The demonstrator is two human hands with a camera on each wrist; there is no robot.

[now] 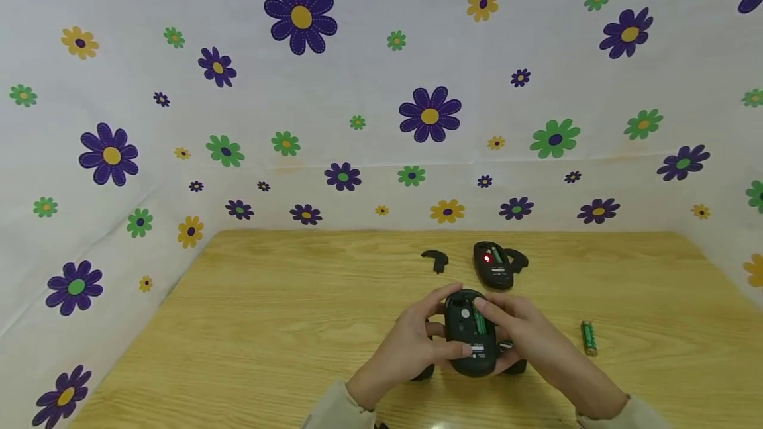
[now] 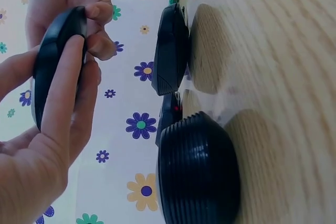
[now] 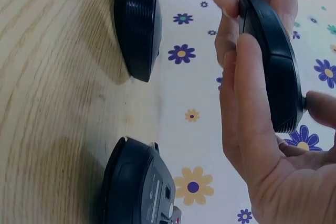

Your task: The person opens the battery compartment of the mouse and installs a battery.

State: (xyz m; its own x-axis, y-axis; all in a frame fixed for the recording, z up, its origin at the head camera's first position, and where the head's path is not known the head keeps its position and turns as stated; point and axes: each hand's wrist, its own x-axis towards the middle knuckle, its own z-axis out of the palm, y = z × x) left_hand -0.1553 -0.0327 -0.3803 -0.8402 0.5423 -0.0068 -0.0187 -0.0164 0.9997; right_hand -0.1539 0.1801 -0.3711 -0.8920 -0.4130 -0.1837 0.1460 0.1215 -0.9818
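Note:
Both hands hold a black computer mouse (image 1: 467, 363) bottom side up above the table. Its battery compartment is uncovered, and a green battery (image 1: 480, 323) shows in it. My left hand (image 1: 410, 341) grips the left side, its thumb lying across the label. On the other side my right hand (image 1: 524, 330) has its thumb at the battery's upper end and its fingers around the mouse's edge. Seen edge-on in the right wrist view, the held mouse (image 3: 273, 61) is clear of the wooden surface.
Behind the hands lies an upturned mouse (image 1: 495, 277) with a red light, beside a black cover (image 1: 518, 261). Another cover (image 1: 438, 261) is to its left. Two more mice, one ribbed (image 2: 197, 171) and one label-up (image 3: 134, 182), sit under the hands. A loose green battery (image 1: 589, 338) lies right.

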